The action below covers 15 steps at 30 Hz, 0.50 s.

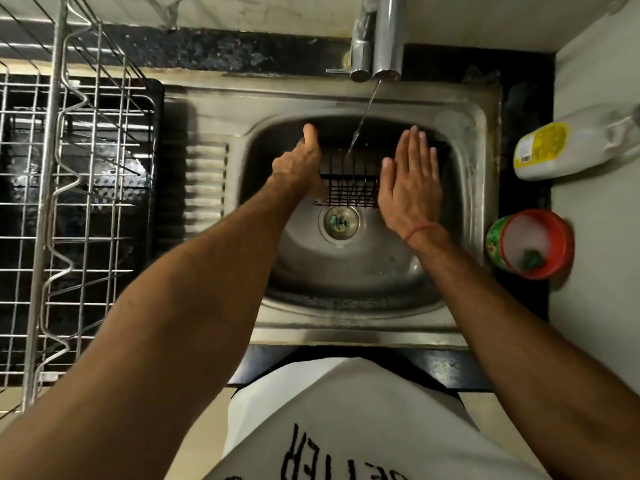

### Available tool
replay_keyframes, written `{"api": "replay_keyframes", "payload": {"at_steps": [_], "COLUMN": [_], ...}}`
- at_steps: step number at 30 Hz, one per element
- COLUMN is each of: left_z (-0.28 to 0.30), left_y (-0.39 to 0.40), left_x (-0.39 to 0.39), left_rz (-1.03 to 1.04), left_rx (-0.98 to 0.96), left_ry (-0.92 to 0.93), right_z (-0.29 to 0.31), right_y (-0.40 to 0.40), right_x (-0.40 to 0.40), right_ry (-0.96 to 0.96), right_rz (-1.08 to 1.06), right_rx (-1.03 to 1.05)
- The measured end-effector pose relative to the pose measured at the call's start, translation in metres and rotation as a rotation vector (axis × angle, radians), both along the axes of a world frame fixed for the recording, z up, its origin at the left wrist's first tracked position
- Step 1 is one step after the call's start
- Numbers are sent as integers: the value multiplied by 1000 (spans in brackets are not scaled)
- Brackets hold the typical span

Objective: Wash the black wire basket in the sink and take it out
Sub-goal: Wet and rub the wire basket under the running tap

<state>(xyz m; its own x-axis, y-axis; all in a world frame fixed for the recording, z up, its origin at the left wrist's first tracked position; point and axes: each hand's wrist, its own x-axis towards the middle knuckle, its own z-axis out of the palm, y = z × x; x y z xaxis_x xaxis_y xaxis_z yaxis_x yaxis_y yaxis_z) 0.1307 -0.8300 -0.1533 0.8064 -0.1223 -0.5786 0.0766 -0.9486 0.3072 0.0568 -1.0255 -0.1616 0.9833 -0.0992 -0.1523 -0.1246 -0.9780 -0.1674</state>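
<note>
Steel sink (481,140) holds gridded black wire basket (349,183).

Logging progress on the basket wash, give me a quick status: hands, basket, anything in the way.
Left hand grips black wire basket at its left side; right hand flat, fingers straight, against its right. Basket in sink, under running tap. Nothing blocking lift-out.

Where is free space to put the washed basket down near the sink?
The ribbed drainboard, between sink bowl and dish rack, is bare. The right counter is crowded: a bottle and red tub.
</note>
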Motion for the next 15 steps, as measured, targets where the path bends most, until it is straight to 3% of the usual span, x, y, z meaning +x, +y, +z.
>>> {"api": "replay_keyframes", "payload": {"at_steps": [5,9,15], "left_z": [8,21,41], "left_y": [12,25,56], "left_x": [-3,-14,-26], "left_rz": [-8,73,127], "left_rx": [27,-1,-13], "left_ry": [-56,-108,-182], "right_z": [-6,-1,-4], "right_y": [-2,6,21], "right_x": [-23,-11,2], "right_ry": [6,3,4], "right_rz": [360,169,279], "right_rx": [-43,21,250]}}
